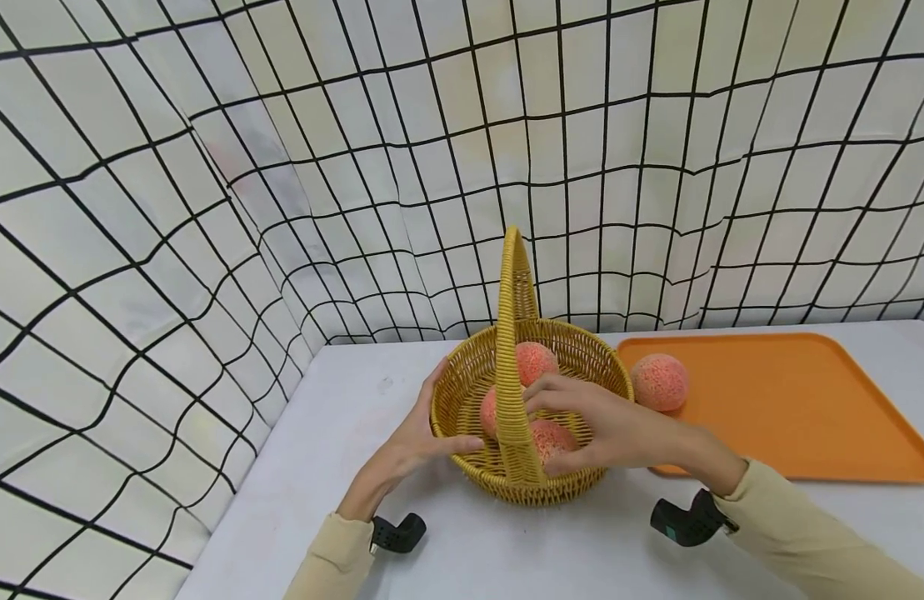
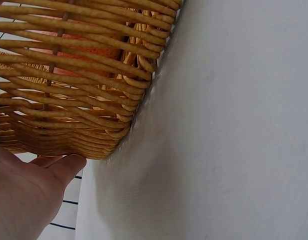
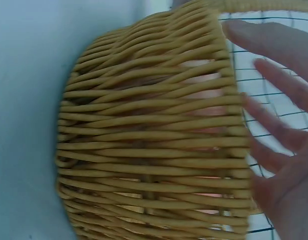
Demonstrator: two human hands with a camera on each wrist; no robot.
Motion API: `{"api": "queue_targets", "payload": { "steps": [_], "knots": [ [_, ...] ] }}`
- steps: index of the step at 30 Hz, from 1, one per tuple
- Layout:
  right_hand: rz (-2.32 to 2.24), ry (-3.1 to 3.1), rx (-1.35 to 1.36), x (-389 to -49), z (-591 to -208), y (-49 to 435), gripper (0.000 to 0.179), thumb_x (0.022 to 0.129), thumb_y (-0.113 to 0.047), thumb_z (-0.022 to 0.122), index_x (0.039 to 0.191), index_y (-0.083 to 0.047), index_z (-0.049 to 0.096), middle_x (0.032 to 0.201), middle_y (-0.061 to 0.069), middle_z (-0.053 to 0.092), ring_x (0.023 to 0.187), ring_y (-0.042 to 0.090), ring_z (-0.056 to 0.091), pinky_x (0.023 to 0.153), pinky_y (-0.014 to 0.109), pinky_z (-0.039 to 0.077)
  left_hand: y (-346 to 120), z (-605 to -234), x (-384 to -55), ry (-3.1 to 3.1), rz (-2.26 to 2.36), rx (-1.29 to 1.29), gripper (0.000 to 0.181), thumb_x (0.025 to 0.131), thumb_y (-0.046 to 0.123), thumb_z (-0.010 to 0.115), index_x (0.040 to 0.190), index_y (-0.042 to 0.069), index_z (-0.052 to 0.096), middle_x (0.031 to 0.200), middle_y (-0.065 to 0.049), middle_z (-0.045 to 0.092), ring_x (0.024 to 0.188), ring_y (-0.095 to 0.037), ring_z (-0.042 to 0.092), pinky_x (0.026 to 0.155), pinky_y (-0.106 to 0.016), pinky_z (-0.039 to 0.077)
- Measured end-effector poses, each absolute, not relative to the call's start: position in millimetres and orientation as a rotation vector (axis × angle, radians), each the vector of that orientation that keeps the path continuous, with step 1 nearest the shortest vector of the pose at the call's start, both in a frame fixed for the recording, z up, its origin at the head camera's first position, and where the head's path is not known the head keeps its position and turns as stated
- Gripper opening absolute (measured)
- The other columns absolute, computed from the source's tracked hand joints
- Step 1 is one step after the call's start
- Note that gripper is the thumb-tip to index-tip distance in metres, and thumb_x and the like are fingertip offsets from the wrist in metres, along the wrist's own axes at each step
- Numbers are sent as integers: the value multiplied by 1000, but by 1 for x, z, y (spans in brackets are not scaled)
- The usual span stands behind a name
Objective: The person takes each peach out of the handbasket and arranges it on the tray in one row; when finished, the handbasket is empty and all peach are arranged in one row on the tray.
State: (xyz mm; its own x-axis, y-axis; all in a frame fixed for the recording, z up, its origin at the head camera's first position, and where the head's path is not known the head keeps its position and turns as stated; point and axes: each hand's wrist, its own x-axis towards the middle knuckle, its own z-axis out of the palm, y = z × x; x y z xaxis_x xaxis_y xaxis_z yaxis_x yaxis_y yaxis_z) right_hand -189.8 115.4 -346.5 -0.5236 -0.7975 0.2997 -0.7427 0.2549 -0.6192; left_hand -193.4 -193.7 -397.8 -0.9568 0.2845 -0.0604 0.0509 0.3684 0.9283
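Note:
A yellow wicker basket (image 1: pixel 619 367) with a tall arched handle (image 1: pixel 511 333) stands on the white table. My left hand (image 1: pixel 409 433) grips its left side, thumb over the rim and fingers along the outer wall. In the left wrist view, the left hand (image 2: pixel 28 190) meets the woven side. Three pink speckled balls show inside: a back ball (image 1: pixel 536 362), a middle ball (image 1: pixel 488 412) partly behind the handle, and a front ball (image 1: pixel 549 437). My right hand (image 1: pixel 611 425) reaches over the right rim above the front ball, fingers spread and loosely bent; the right wrist view shows those fingers (image 3: pixel 279 125) beyond the rim.
An orange tray (image 1: pixel 791 408) lies right of the basket. Another pink ball (image 1: pixel 660 382) sits at its left edge, close to the basket. White walls with a black grid net (image 1: pixel 604 183) rise behind and left of the table (image 1: pixel 342 392).

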Motion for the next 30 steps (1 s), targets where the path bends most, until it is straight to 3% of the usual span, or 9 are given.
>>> {"api": "queue_targets", "payload": {
  "steps": [6, 14, 22, 30],
  "knots": [
    [-1018, 2383, -1431, -200, -363, 111, 43, 89, -24, 86, 128, -22, 68, 122, -9, 61, 112, 12, 56, 99, 41, 51, -195, -401, -192, 2420, 1623, 296, 128, 76, 39, 93, 169, 28, 6, 173, -13, 13, 156, -38, 22, 124, -62, 20],
    [-983, 2364, -1430, -213, -363, 113, 45, 85, -28, 90, 125, -21, 71, 123, -8, 63, 115, 14, 58, 103, 42, 50, -193, -398, -193, 2428, 1618, 301, 128, 76, 42, 93, 169, 32, 6, 173, -10, 14, 156, -35, 21, 124, -61, 20],
    [-967, 2404, -1386, -213, -363, 110, 45, 83, -30, 92, 123, -22, 72, 121, -10, 62, 114, 14, 57, 103, 45, 49, -196, -399, -196, 2412, 1624, 306, 127, 78, 38, 92, 169, 29, 4, 173, -15, 15, 155, -39, 24, 123, -61, 22],
    [-1079, 2447, -1379, -210, -366, 113, 46, 80, -33, 94, 120, -24, 73, 119, -12, 65, 113, 14, 58, 101, 44, 50, -193, -398, -195, 2416, 1631, 291, 126, 77, 37, 93, 169, 32, 5, 174, -9, 12, 157, -35, 20, 124, -59, 20]
  ]
}}
